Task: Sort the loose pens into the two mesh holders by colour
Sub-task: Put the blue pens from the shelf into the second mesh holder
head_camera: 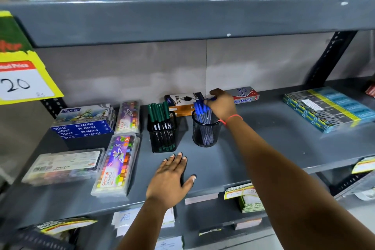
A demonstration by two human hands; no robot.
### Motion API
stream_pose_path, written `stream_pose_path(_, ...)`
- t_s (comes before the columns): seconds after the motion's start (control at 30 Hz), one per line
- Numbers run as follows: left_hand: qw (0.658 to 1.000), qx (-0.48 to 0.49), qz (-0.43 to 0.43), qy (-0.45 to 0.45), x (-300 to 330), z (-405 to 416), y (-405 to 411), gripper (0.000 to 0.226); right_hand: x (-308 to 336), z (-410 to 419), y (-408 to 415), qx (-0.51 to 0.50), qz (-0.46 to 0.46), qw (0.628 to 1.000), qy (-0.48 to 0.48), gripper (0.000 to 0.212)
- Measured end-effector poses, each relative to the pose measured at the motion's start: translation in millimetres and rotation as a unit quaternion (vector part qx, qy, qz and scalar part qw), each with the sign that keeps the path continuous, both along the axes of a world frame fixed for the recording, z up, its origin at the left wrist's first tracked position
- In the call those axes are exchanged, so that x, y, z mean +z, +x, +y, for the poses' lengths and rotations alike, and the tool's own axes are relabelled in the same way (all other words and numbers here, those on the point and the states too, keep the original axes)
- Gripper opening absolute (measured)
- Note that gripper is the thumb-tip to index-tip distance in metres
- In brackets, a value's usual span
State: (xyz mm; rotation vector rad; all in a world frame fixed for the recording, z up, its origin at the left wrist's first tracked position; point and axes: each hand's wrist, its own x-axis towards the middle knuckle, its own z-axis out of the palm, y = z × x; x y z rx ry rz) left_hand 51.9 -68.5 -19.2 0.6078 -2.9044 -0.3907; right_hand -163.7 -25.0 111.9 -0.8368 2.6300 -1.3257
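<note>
Two black mesh holders stand on the grey shelf [263, 148]. The square holder [162, 138] on the left contains several green pens [159, 112]. The round holder [206, 134] on the right contains several blue pens [199, 108]. My right hand [222, 103] is just above the round holder, fingers closed around the caps of the blue pens. Flat on the shelf in front of the holders lies my left hand [171, 176], fingers spread, holding nothing. No loose pens show on the shelf.
Oil pastel boxes [83, 126] and crayon cases [116, 166] lie left of the holders. Pen cartons [183, 103] sit behind them against the wall. A stack of blue-yellow packs [328, 107] lies at the right. Coloured bottles line the upper shelf [182, 16].
</note>
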Motion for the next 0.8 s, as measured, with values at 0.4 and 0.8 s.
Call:
stream_pose_path(0.4, 0.993, 0.057, 0.064, 0.083, 5.5, 2.6, 3.6, 0.065, -57.9, 25.8, 26.3, -0.117, -0.016, 0.981, -0.154, 0.034)
stream_pose_path(0.8, 0.994, 0.057, 0.072, 0.066, 1.6, 3.1, 4.0, 0.063, -7.8, 3.4, -6.5, -0.042, 0.027, 0.998, -0.040, 0.028)
